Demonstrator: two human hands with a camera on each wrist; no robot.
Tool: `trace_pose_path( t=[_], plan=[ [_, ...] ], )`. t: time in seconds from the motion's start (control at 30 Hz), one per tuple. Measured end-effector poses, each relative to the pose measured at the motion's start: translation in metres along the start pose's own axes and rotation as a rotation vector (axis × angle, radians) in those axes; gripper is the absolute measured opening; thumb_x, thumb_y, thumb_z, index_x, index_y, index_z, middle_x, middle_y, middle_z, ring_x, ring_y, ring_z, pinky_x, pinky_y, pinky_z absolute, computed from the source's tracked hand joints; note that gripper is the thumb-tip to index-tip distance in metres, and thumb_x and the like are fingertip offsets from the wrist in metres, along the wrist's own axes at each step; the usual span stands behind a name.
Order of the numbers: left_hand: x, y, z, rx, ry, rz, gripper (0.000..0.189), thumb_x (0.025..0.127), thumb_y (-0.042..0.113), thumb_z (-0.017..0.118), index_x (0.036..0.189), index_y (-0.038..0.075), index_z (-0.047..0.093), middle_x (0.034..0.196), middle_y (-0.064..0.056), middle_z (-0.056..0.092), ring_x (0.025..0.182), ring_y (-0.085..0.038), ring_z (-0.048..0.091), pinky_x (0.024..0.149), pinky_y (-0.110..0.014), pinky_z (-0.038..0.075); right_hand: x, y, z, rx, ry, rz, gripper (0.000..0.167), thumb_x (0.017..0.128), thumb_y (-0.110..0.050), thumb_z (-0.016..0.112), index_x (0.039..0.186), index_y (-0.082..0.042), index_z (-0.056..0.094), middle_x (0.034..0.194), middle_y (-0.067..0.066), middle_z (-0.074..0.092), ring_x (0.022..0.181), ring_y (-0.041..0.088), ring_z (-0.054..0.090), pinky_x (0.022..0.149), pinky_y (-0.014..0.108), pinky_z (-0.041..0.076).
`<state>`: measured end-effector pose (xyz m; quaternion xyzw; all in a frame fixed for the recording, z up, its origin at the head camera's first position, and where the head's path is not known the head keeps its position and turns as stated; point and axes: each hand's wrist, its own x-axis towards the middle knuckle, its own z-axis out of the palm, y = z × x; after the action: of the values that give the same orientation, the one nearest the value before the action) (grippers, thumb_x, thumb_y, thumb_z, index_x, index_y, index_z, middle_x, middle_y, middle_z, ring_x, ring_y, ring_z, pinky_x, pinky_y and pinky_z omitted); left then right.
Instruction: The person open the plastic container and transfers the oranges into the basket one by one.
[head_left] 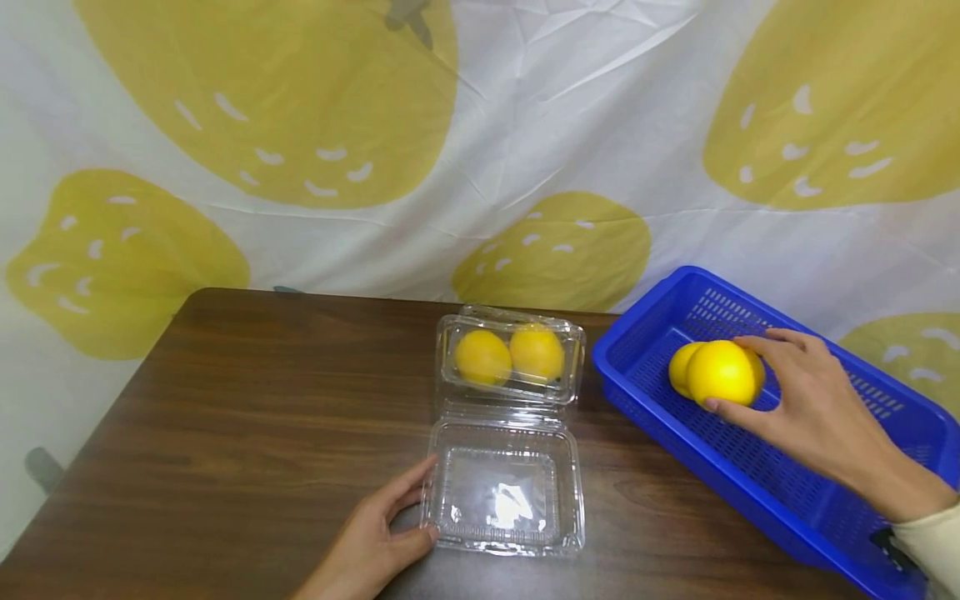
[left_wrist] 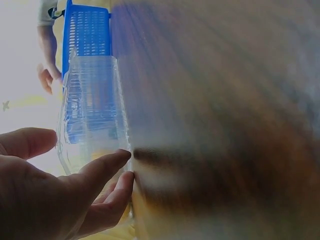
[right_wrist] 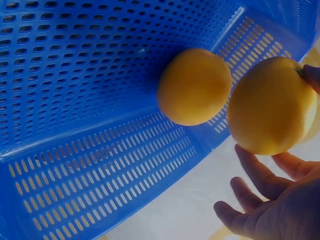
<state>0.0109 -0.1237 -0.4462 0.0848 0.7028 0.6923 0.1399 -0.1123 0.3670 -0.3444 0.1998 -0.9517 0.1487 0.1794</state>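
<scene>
1. Holding one yellow citrus fruit (head_left: pixel 722 372) above the blue plastic basket (head_left: pixel 693 454), your right hand (head_left: pixel 810 400) curves its thumb and fingers around it, as the head view shows; the fruit lies just left of the palm. Another fruit (head_left: pixel 678 371) is partly hidden behind. Your left hand (head_left: pixel 382 521) touches the left edge of the clear plastic tray (head_left: pixel 502 492), and two more fruits (head_left: pixel 483 358) show through clear plastic beyond it. Since only this edge is steadied, the light tray might slide if it is bumped.
2. In the left wrist view, your thumb stands well apart from the fairly straight fingers, and these seem to grip nothing. The tray is directly at the fingertips; too strong a push could bend its thin wall.
3. In the right wrist view, the held fruit sits between thumb and fingertips, away from the palm. Its smooth skin could slip if your pinch becomes loose, and it might fall onto the other fruit.
</scene>
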Motion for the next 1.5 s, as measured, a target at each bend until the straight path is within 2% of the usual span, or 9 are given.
trace_pose_path(
  t=[0.1,0.37,0.67,0.9,1.17,1.33,1.5],
  plan=[
    [0.0,0.0,0.0,-0.006,-0.003,0.003,0.081,0.092,-0.004,0.076,0.164,-0.011,0.038,0.156,-0.041,0.049,0.143,-0.055,0.051,0.097,-0.021,0.057,0.0,0.002,0.0,-0.03,-0.015,0.018,0.083,0.071,-0.037,0.102,0.132,0.009,0.068,0.131,0.034,0.069,0.127,0.061,0.049,0.096,0.08,0.039],
    [0.0,-0.001,0.0,-0.02,0.001,0.0,0.081,0.092,-0.004,0.076,0.164,-0.01,0.039,0.157,-0.04,0.049,0.142,-0.051,0.052,0.098,-0.023,0.058,0.0,0.009,-0.003,-0.057,-0.034,0.048,0.081,0.071,-0.031,0.102,0.132,0.01,0.067,0.129,0.036,0.068,0.123,0.063,0.051,0.095,0.079,0.041],
    [0.0,-0.001,-0.001,-0.024,-0.009,0.016,0.081,0.093,-0.003,0.075,0.164,-0.01,0.038,0.153,-0.04,0.052,0.142,-0.054,0.052,0.097,-0.022,0.058,0.001,0.017,-0.007,-0.085,-0.079,0.132,0.081,0.077,-0.032,0.099,0.135,0.012,0.062,0.126,0.042,0.065,0.12,0.064,0.05,0.092,0.08,0.041],
    [-0.001,0.002,0.0,-0.036,0.005,-0.021,0.081,0.093,-0.003,0.075,0.165,-0.008,0.039,0.157,-0.04,0.049,0.144,-0.055,0.049,0.098,-0.021,0.057,0.002,0.023,-0.01,-0.084,-0.08,0.164,0.081,0.079,-0.032,0.097,0.135,0.013,0.061,0.123,0.043,0.065,0.115,0.063,0.05,0.089,0.076,0.041],
    [-0.001,0.002,0.002,-0.02,-0.004,0.003,0.081,0.093,-0.004,0.075,0.165,-0.01,0.038,0.153,-0.039,0.053,0.143,-0.054,0.051,0.096,-0.022,0.059,0.002,0.031,-0.014,-0.108,-0.106,0.218,0.082,0.081,-0.035,0.095,0.133,0.017,0.059,0.115,0.045,0.066,0.099,0.062,0.054,0.074,0.063,0.041],
    [0.0,0.004,0.003,-0.023,-0.001,-0.011,0.081,0.093,-0.005,0.075,0.165,-0.01,0.038,0.153,-0.04,0.053,0.143,-0.054,0.051,0.095,-0.022,0.059,-0.001,0.037,-0.012,-0.115,-0.156,0.252,0.085,0.083,-0.038,0.095,0.134,0.018,0.056,0.115,0.046,0.065,0.103,0.065,0.051,0.074,0.07,0.043],
    [0.0,0.004,0.004,-0.025,-0.004,-0.008,0.081,0.093,-0.006,0.075,0.165,-0.01,0.038,0.154,-0.04,0.052,0.143,-0.053,0.051,0.097,-0.023,0.058,-0.002,0.041,-0.005,-0.112,-0.192,0.245,0.081,0.082,-0.033,0.095,0.131,0.019,0.057,0.114,0.045,0.066,0.107,0.067,0.052,0.077,0.072,0.044]
  ],
)
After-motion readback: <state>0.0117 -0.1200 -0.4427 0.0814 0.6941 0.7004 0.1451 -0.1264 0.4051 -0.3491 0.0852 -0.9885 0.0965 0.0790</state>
